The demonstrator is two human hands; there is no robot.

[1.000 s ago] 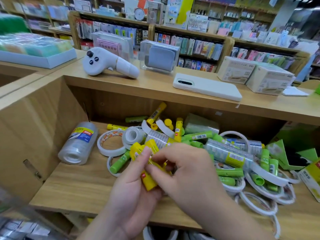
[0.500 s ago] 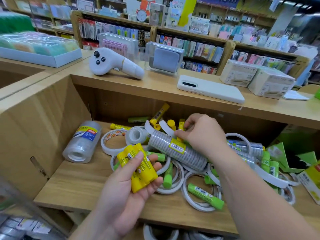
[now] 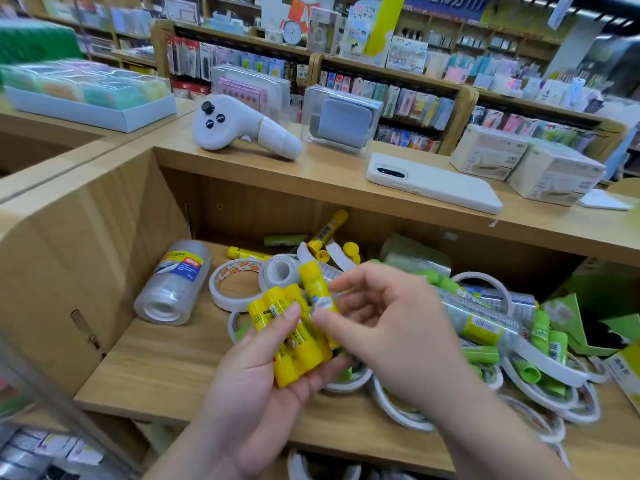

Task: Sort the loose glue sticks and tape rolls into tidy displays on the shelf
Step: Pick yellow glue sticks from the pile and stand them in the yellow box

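Front-L shelf (image 3: pixel 156 368) bare, free pass. Wrapped tape stack (image 3: pixel 175 282) by L wall; tape/glue pile (image 3: pixel 485 327) clogs ctr + R.

The left hand (image 3: pixel 263 382) and the right hand (image 3: pixel 391 327) are both bare. The left forearm (image 3: pixel 194 459) and the right forearm (image 3: pixel 491 441) are uncovered from wrist to the near edge of the view. The left thumbnail (image 3: pixel 292 311) is short, rounded and plain. The fingers (image 3: pixel 341 285) are slim, with smooth knuckles.
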